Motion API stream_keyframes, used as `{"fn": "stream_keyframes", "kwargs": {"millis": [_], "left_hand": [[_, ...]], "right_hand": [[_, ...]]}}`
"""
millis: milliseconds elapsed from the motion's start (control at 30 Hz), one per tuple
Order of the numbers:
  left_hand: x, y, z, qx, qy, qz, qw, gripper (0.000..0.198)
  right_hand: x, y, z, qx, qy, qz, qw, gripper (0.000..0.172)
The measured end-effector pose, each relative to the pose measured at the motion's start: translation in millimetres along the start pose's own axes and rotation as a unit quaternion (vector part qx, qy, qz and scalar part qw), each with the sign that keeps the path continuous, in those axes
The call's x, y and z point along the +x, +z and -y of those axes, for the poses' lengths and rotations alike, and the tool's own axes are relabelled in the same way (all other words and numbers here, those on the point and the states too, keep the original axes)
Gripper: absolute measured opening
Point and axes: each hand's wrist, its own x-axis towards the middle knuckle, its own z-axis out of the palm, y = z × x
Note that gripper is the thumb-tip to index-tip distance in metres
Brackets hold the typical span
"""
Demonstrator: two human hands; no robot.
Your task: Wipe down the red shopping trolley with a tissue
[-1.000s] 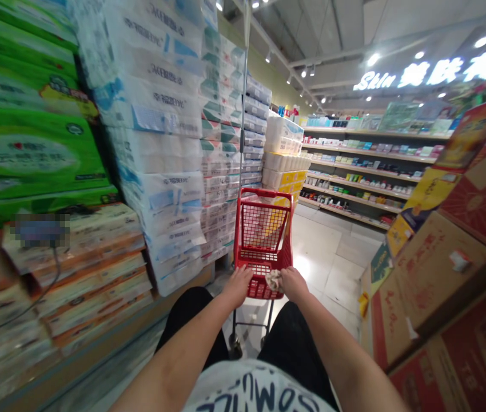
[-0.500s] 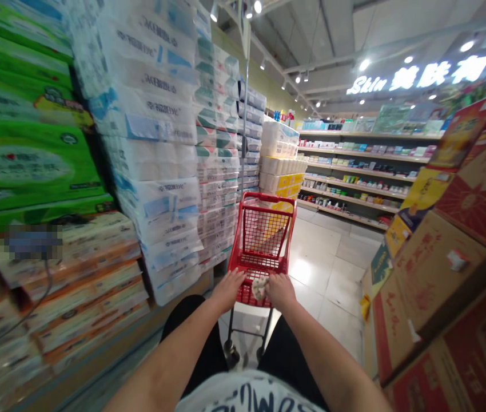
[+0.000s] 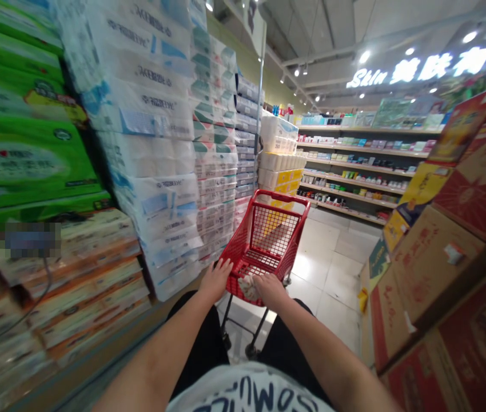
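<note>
A red plastic shopping cart (image 3: pixel 272 229) stands right in front of my legs, turned slightly to the right, and its mesh basket holds nothing I can make out. My left hand (image 3: pixel 216 280) grips the near left corner of its rim, fingers laid over the edge. On the near rim, further right, my right hand (image 3: pixel 272 290) is closed over the cart. A crumpled pale, mottled cloth-like thing (image 3: pixel 248 288) sits at its fingertips; whether the fingers hold it too, I cannot tell. The rim hides part of both grips.
Tall stacks of white paper rolls (image 3: pixel 157 154) and green tissue packs (image 3: pixel 24 154) line the left side. Cardboard cartons (image 3: pixel 435 263) are piled along the right. A pale tiled floor (image 3: pixel 315 280) runs between them toward shelves of small goods (image 3: pixel 354 166). A pole (image 3: pixel 260 103) rises by the rolls.
The cart has swung round, its far end now further right and its near left corner further left. Both hands have moved left with it, keeping their places on the rim.
</note>
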Motion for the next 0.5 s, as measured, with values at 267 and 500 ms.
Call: {"fn": "stream_keyframes", "kwargs": {"millis": [267,500], "left_hand": [[21.2,-25.9,-4.6,-0.037,0.036,0.060,0.997,0.058],[22.5,-6.5,-55.4,-0.149,0.090,0.048,0.984,0.061]], "right_hand": [[-12.5,15.5,-24.9,-0.006,-0.021,-0.082,0.996,0.037],[-30.5,54.2,-13.6,0.056,0.134,-0.152,0.978,0.049]]}}
